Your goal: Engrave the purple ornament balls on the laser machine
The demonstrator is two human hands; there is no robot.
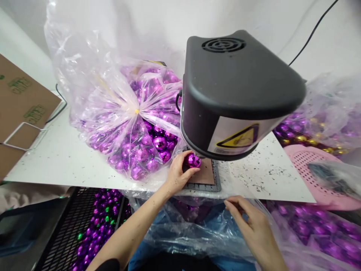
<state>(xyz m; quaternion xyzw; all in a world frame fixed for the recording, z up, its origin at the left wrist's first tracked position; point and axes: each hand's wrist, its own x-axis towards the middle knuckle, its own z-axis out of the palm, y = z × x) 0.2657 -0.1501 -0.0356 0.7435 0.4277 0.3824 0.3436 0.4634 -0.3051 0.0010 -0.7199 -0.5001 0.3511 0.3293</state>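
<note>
In the head view, my left hand pinches a shiny purple mirror-ball bauble between thumb and fingers. It holds the bauble over a square pad with a grey rim and a brown middle, just beneath a bulky black machine head with a warning label. My right hand hovers at the table's front edge, above a clear plastic bag. Its fingers are loosely curled, with a gap to the thumb, and nothing shows in them. Left of the machine, a large clear bag bulges with purple baubles.
Dark specks dot the white tabletop. A pink perforated basket and bags of purple and gold baubles stand on the right. A black crate with purple and green baubles is lower left, near a cardboard box.
</note>
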